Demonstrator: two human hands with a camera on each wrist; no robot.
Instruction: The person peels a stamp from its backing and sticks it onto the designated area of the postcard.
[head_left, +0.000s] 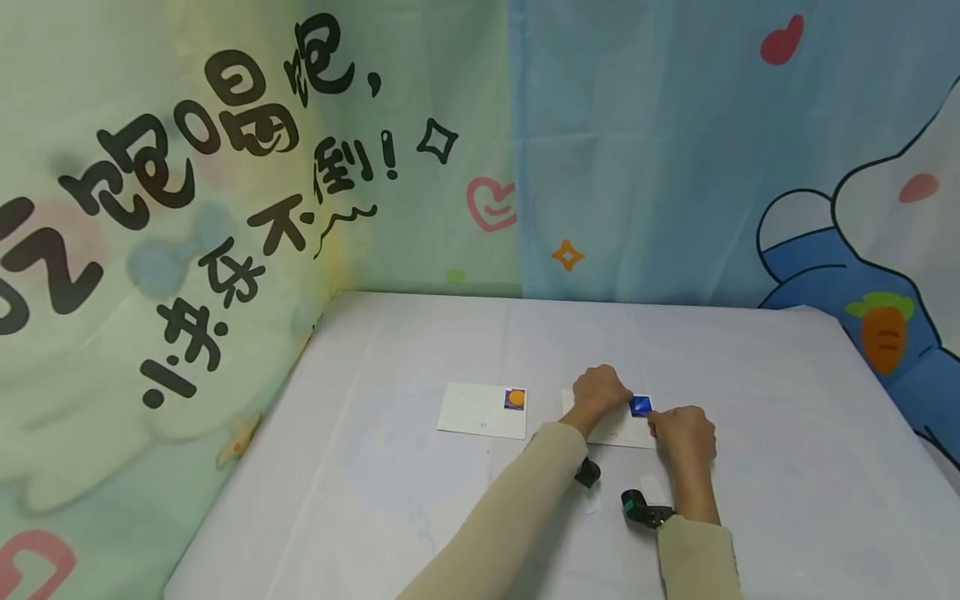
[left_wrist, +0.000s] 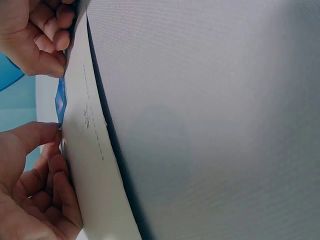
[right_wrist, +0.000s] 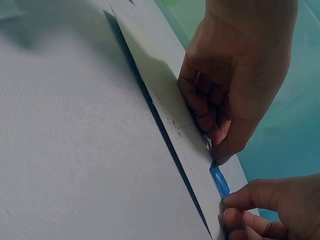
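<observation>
A small blue stamp lies at the upper right corner of a white card. My left hand pinches the stamp's left edge between thumb and forefinger, its other fingers curled over the card. At the opposite edge, my right hand pinches the stamp too. In the left wrist view the stamp shows nearly edge-on between both thumbs. The right wrist view shows it as a blue strip between the fingertips. Faint print marks the card's near part.
To the left lies a second white card with an orange-and-purple stamp at its upper right. Both cards rest on a white-covered table. Behind it hangs a printed cloth. Black wrist devices sit near the table surface.
</observation>
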